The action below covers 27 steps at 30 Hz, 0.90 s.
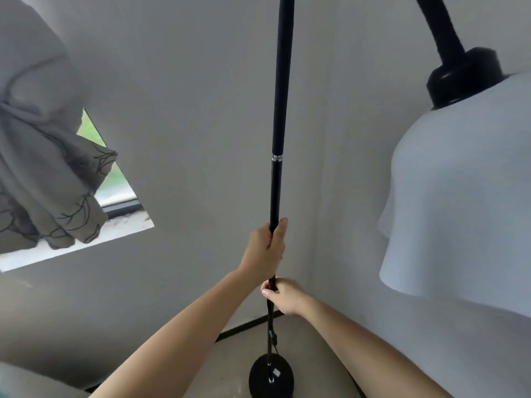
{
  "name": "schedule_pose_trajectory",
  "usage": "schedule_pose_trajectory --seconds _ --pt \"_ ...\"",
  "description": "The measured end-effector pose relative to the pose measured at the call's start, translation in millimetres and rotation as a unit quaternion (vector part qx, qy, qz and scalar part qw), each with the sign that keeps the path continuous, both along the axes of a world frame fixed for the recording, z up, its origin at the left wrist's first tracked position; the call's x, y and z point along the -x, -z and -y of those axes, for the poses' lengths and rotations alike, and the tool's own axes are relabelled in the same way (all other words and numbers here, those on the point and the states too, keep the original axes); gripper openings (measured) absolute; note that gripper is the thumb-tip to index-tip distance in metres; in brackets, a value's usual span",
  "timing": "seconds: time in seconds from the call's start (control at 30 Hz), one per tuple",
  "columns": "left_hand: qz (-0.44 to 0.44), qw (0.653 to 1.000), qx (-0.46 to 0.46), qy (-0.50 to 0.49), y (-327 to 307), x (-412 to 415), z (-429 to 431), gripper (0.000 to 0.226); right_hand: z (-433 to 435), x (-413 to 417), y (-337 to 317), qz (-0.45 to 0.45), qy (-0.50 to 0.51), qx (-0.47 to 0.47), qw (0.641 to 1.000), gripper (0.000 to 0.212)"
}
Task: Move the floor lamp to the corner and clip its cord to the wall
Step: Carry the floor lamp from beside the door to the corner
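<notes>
The floor lamp's black pole (280, 110) rises upright through the middle of the head view, close to the room corner. Its round black base (260, 376) rests on the floor below. The white shade (459, 202) hangs at the right from a black curved neck. My left hand (265, 245) is wrapped around the pole at mid-height. Just below it, my right hand (280, 295) grips the pole too. A thin black cord (275, 344) with an inline switch runs down alongside the pole toward the base.
Two grey walls meet in a corner (313, 254) just behind the pole, with dark skirting (244, 326) along the floor. A window (115, 185) with a bunched grey patterned curtain (43, 168) lies at the left. Something pale sits at the bottom left edge.
</notes>
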<state>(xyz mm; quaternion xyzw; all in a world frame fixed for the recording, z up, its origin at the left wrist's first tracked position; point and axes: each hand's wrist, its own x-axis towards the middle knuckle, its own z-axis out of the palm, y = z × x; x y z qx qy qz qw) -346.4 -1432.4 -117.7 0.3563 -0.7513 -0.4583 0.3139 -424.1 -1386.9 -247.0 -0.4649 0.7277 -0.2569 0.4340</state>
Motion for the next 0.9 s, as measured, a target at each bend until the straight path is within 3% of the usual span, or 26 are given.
schedule_pose_trajectory --seconds 0.4,0.5,0.73,0.9 --pt "0.028 0.987 -0.052 0.151 60 14 137 0.051 105 0 37 -0.056 0.162 -0.013 0.985 0.02" --pt "0.061 0.98 -0.025 0.19 67 18 154 0.053 116 2 41 -0.055 0.178 -0.006 0.983 0.01" --pt "0.048 0.968 0.002 0.245 60 30 176 0.045 135 17 32 -0.089 0.219 -0.001 0.972 0.012" --pt "0.076 0.956 -0.002 0.282 66 29 186 0.052 140 16 37 -0.084 0.227 -0.014 0.97 0.013"
